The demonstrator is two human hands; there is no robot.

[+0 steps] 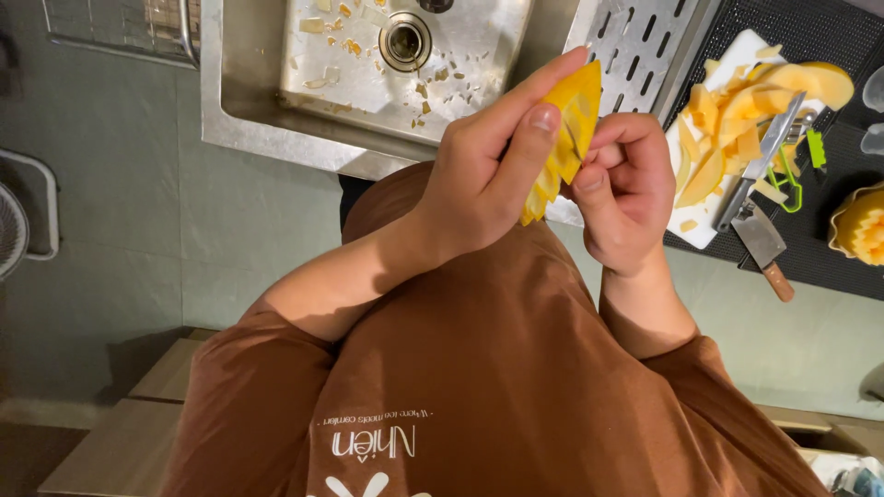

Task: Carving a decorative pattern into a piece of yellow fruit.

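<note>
Right now your left hand is wrapped around a yellow piece of fruit. Your thumb is pressed on its near side and your long fingers are up behind it. Your right hand is curled up tight at the other edge of the fruit, with the thumb and fingers pinching it. I cannot tell if there is a small tool hidden inside that fist. The fruit is up in the air between your hands, in front of your tummy and just past the near rim of the sink. It looks cut into little strips that fan out at the bottom, so I think it could break if you squeeze hard. Hold it gently but do not let it slip. Keep your left fingertips behind the fruit and away from where your right hand works. Lean a bit more over the sink, where small scraps already lie, so bits do not fall on your brown shirt. To your right, the white board holds more yellow slices, a knife and a square chopper. Mind those blades.
</note>
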